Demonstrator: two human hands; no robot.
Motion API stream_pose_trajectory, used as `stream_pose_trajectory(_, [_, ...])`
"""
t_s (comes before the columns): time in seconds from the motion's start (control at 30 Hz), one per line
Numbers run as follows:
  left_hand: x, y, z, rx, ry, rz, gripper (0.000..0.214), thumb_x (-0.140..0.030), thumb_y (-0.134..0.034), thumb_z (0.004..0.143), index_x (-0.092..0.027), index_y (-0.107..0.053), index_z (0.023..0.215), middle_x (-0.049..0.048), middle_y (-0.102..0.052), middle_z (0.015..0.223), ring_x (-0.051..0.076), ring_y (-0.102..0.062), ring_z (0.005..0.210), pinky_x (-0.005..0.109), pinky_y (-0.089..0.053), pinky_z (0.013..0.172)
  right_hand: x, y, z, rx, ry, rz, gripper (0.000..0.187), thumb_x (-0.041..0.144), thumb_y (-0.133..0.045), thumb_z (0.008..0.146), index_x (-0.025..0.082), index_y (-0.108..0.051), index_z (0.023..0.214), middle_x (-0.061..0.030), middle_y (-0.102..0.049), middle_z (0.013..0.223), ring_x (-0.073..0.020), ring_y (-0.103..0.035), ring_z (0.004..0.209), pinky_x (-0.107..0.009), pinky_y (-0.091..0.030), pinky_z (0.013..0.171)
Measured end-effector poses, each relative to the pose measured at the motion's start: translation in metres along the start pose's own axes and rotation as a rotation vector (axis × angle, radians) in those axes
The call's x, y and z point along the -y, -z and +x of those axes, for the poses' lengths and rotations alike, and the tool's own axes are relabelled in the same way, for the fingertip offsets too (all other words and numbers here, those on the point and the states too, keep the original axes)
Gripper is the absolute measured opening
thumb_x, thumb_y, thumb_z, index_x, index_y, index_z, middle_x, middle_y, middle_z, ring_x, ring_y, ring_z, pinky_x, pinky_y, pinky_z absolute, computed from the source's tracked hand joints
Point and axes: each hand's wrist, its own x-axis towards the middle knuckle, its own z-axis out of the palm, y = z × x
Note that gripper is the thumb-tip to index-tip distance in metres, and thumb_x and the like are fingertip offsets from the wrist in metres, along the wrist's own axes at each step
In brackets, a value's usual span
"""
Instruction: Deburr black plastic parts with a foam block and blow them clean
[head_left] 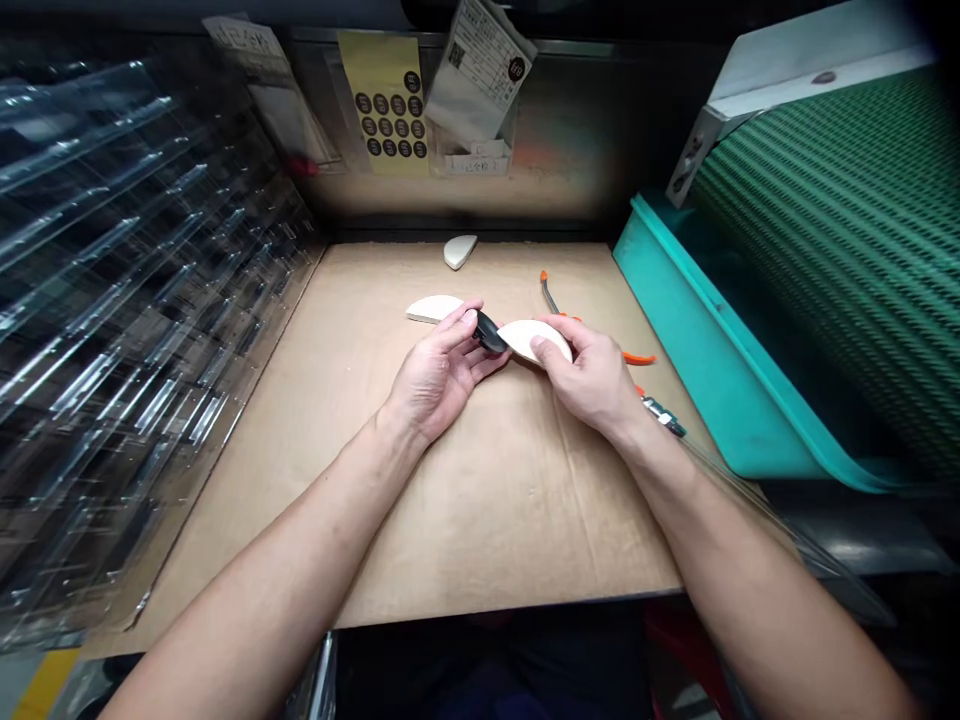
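Observation:
My left hand [444, 378] is closed on a small black, curved, glossy part [489, 331], held between thumb and fingers with the palm turned up. In my right hand [592, 372] is a flat, cream-white piece with a pointed end and a curved edge [534, 341], pinched under the thumb. Its tip meets or overlaps the black part; I cannot tell whether it presses on it. Just beyond my left hand lies a similar white piece [433, 308]. Farther back on the cardboard rests another white piece [460, 252].
Brown cardboard [480, 540] covers the bench. Stacked clear plastic trays [112, 300] line the left. On the right, a teal bin [675, 330] stands under a green mesh belt [832, 220]. An orange-handled tool [639, 358] and a metal fitting [661, 415] lie beside my right hand.

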Motion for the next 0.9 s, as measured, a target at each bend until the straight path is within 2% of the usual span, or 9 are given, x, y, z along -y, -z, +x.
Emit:
stream_pose_trajectory(0.07, [0.0000, 0.0002, 0.0002, 0.000, 0.000, -0.009, 0.019, -0.021, -0.066, 0.092, -0.017, -0.066, 0.111, 0.0048, -0.068, 0.095, 0.019, -0.071, 0.091, 0.040, -0.056, 0.097, -0.0007, 0.0000, 0.0005, 0.007, -0.010, -0.023, 0.041, 0.043, -0.060, 0.087, 0.016, -0.076, 0.114, -0.0069, -0.076, 0.103, -0.0273, -0.069, 0.096, -0.041, -0.056, 0.088])
stream_pose_trajectory(0.13, [-0.0001, 0.0002, 0.0003, 0.005, -0.002, -0.019, 0.018, -0.021, -0.064, 0.093, -0.017, -0.066, 0.110, 0.0049, -0.068, 0.095, 0.019, -0.071, 0.090, 0.040, -0.056, 0.096, -0.0001, 0.0005, 0.0011, 0.102, -0.047, 0.049, 0.042, 0.045, -0.057, 0.089, 0.016, -0.076, 0.112, -0.0049, -0.074, 0.087, -0.0249, -0.070, 0.084, -0.037, -0.059, 0.079])
stream_pose_trajectory(0.2, [-0.0002, 0.0001, 0.0004, 0.019, -0.004, -0.025, 0.018, -0.021, -0.064, 0.093, -0.016, -0.067, 0.109, 0.0050, -0.067, 0.094, 0.020, -0.070, 0.089, 0.040, -0.056, 0.095, 0.0006, 0.0008, 0.0014, 0.133, -0.071, 0.092, 0.042, 0.047, -0.058, 0.088, 0.017, -0.077, 0.110, -0.0033, -0.072, 0.079, -0.0237, -0.069, 0.080, -0.036, -0.059, 0.076])
stream_pose_trajectory(0.33, [-0.0002, -0.0003, 0.0006, -0.004, 0.007, -0.039, 0.019, -0.020, -0.066, 0.091, -0.016, -0.068, 0.109, 0.0057, -0.068, 0.093, 0.020, -0.070, 0.088, 0.040, -0.057, 0.092, 0.0006, 0.0010, 0.0013, 0.019, -0.049, 0.026, 0.039, 0.046, -0.064, 0.084, 0.018, -0.076, 0.109, -0.0060, -0.074, 0.097, -0.0257, -0.068, 0.094, -0.039, -0.056, 0.088])
stream_pose_trajectory(0.5, [0.0003, -0.0006, 0.0018, -0.022, 0.016, -0.069, 0.018, -0.024, -0.062, 0.093, -0.014, -0.068, 0.108, 0.0092, -0.069, 0.095, 0.021, -0.069, 0.087, 0.040, -0.057, 0.090, 0.0026, 0.0020, 0.0007, 0.127, -0.078, 0.047, 0.041, 0.049, -0.059, 0.085, 0.018, -0.077, 0.106, -0.0023, -0.069, 0.074, -0.0248, -0.069, 0.080, -0.037, -0.058, 0.075])
stream_pose_trajectory(0.67, [0.0006, -0.0006, 0.0025, -0.031, 0.047, -0.096, 0.018, -0.023, -0.061, 0.094, -0.015, -0.068, 0.109, 0.0075, -0.068, 0.090, 0.021, -0.068, 0.082, 0.039, -0.056, 0.086, 0.0017, 0.0027, 0.0005, -0.007, -0.060, -0.026, 0.041, 0.046, -0.064, 0.083, 0.017, -0.076, 0.108, -0.0065, -0.074, 0.097, -0.0264, -0.067, 0.092, -0.041, -0.055, 0.087])
stream_pose_trajectory(0.8, [0.0006, -0.0003, 0.0029, -0.018, 0.045, -0.098, 0.020, -0.028, -0.059, 0.096, -0.015, -0.068, 0.109, 0.0094, -0.069, 0.093, 0.022, -0.068, 0.087, 0.040, -0.055, 0.088, 0.0034, 0.0024, -0.0013, 0.109, -0.058, 0.018, 0.041, 0.049, -0.061, 0.085, 0.018, -0.077, 0.108, -0.0042, -0.074, 0.085, -0.0245, -0.068, 0.081, -0.038, -0.057, 0.075])
stream_pose_trajectory(0.9, [0.0009, 0.0006, 0.0036, -0.016, 0.048, -0.111, 0.020, -0.028, -0.060, 0.095, -0.015, -0.069, 0.107, 0.0086, -0.069, 0.093, 0.021, -0.067, 0.084, 0.041, -0.055, 0.089, 0.0019, 0.0015, -0.0021, 0.079, -0.026, -0.026, 0.041, 0.050, -0.062, 0.087, 0.018, -0.076, 0.110, -0.0049, -0.074, 0.091, -0.0247, -0.067, 0.085, -0.038, -0.055, 0.079])
